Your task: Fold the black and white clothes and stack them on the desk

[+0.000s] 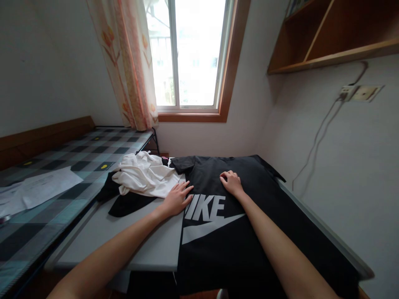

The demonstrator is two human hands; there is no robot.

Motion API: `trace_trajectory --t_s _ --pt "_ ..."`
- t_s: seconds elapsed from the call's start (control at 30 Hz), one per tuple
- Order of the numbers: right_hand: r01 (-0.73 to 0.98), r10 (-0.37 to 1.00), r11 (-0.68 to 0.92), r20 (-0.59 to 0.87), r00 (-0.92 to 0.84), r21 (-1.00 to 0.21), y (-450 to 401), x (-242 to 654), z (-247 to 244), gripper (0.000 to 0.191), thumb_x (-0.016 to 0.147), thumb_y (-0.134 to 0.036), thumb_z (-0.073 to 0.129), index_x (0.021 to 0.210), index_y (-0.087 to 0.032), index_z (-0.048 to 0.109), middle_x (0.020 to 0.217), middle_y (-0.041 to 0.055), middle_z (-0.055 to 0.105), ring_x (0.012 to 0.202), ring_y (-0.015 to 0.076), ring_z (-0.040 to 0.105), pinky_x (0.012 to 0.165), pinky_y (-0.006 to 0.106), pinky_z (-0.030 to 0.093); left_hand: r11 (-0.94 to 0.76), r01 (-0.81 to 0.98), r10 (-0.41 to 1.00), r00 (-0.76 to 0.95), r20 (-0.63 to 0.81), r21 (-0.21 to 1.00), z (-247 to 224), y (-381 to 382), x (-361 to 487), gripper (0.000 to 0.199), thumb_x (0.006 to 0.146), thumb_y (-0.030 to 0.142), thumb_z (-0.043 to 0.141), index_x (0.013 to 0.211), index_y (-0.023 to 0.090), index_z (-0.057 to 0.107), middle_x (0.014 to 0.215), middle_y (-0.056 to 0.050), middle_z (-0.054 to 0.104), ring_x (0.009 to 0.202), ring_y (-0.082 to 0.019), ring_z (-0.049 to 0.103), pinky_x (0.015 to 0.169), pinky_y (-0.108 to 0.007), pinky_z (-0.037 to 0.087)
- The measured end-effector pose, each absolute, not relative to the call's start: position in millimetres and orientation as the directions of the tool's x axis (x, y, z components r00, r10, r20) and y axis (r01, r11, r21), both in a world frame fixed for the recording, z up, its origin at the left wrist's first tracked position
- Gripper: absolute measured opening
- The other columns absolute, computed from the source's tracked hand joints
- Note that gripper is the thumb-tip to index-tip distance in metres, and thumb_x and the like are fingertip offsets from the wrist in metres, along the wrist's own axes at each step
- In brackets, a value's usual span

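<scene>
A black T-shirt (pixel 264 199) with white "NIKE" lettering and a swoosh lies spread over the right part of a white table (pixel 152 245). Its collar end points toward the window, and the near end hangs past the table's front edge. My left hand (pixel 177 198) rests flat at the shirt's left edge, fingers stretched out over the fabric. On the shirt's upper middle lies my right hand (pixel 231 182), fingers bent and lightly together; whether they pinch any cloth I cannot make out. Just left of my left hand sits a crumpled white garment (pixel 146 172) on top of black cloth (pixel 131 205).
On the left, a bed (pixel 118 143) with a checked cover carries loose papers (pixel 46 189). A curtain (pixel 131 62) hangs beside the window (pixel 199 54). At right, a cable (pixel 314 141) runs down the wall from a socket (pixel 346 92), below a wooden shelf (pixel 336 54).
</scene>
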State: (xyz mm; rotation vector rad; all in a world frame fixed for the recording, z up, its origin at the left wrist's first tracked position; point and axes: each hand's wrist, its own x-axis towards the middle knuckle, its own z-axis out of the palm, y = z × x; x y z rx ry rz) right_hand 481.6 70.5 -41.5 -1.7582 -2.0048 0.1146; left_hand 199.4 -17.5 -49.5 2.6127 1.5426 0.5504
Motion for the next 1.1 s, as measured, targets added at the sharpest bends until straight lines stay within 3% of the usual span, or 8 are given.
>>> trace_trajectory --t_s 0.23,0.4,0.5,0.6,0.7,0.87,1.0,1.1 --pt "0.894 0.941 0.187 0.336 -0.044 -0.407 76.1 490.6 -52.2 0.018 0.088 -0.025 0.053 0.093 -0.021 0.069 0.098 0.008 0.062 0.094 0.0227 0.054 0.084 0.034 0.04 -0.378 0.916 0.861 0.296 0.414 0.131 -30.5 23.3 194.2 0.036 0.094 0.025 0.046 0.128 0.024 0.056 0.125 -0.008 0.064 0.117 -0.025 0.054 0.101 -0.043 0.034" --pt "0.873 0.931 0.228 0.359 -0.066 -0.431 73.4 493.1 -55.8 0.016 0.087 -0.025 0.054 0.09 -0.023 0.07 0.099 0.007 0.062 0.094 0.0223 0.054 0.084 0.034 0.04 -0.195 0.978 0.908 0.149 0.392 0.08 -19.3 68.9 185.3 0.039 0.086 0.03 0.059 0.125 0.025 0.06 0.119 -0.009 0.063 0.112 -0.029 0.052 0.092 -0.042 0.036" --pt "0.849 0.932 0.243 0.356 -0.07 -0.469 72.5 495.7 -56.0 0.016 0.086 -0.025 0.054 0.089 -0.023 0.07 0.096 0.0061 0.064 0.092 0.0214 0.055 0.083 0.033 0.04 -0.176 0.977 0.924 0.122 0.362 0.121 -23.5 80.2 181.2 0.029 0.09 0.034 0.053 0.113 0.026 0.069 0.116 -0.008 0.064 0.107 -0.027 0.054 0.09 -0.04 0.036" --pt "0.829 0.929 0.26 0.361 -0.076 -0.495 73.1 497.7 -56.7 0.016 0.085 -0.024 0.054 0.092 -0.022 0.068 0.092 0.0053 0.065 0.089 0.0205 0.056 0.084 0.033 0.041 -0.16 0.976 0.918 0.093 0.386 0.145 -26.8 83.0 175.2 0.031 0.094 0.03 0.046 0.112 0.027 0.07 0.115 -0.007 0.064 0.103 -0.024 0.055 0.086 -0.037 0.038" --pt "0.815 0.929 0.267 0.361 -0.077 -0.513 73.6 498.6 -57.8 0.016 0.085 -0.023 0.053 0.092 -0.021 0.068 0.09 0.0051 0.066 0.088 0.0202 0.057 0.085 0.033 0.041 -0.14 0.988 0.904 0.099 0.415 0.07 -26.0 83.9 167.8 0.034 0.092 0.023 0.044 0.115 0.028 0.069 0.116 -0.008 0.064 0.105 -0.027 0.053 0.087 -0.04 0.036" --pt "0.811 0.928 0.275 0.361 -0.086 -0.516 71.6 499.0 -57.3 0.016 0.085 -0.024 0.053 0.09 -0.021 0.068 0.09 0.005 0.066 0.088 0.0204 0.058 0.084 0.033 0.041 -0.136 0.991 0.934 0.126 0.335 0.004 -20.7 85.7 161.2 0.034 0.09 0.018 0.042 0.101 0.024 0.074 0.108 -0.011 0.067 0.103 -0.028 0.053 0.091 -0.045 0.034" --pt "0.812 0.93 0.274 0.358 -0.086 -0.515 70.1 499.3 -56.4 0.016 0.085 -0.025 0.053 0.09 -0.021 0.068 0.091 0.0053 0.066 0.088 0.0205 0.057 0.085 0.033 0.041 -0.057 0.998 0.899 0.044 0.436 0.015 -3.4 86.3 151.1 0.04 0.088 0.024 0.047 0.124 0.024 0.063 0.127 -0.012 0.058 0.117 -0.031 0.047 0.093 -0.043 0.037" --pt "0.815 0.929 0.277 0.359 -0.091 -0.509 70.2 499.7 -56.8 0.017 0.085 -0.025 0.053 0.091 -0.022 0.069 0.091 0.0052 0.066 0.088 0.0203 0.057 0.085 0.033 0.042 0.16 0.985 0.903 -0.17 0.394 0.059 16.2 85.9 132.3 0.061 0.083 0.039 0.056 0.14 0.02 0.045 0.137 -0.017 0.049 0.123 -0.036 0.043 0.094 -0.047 0.039"
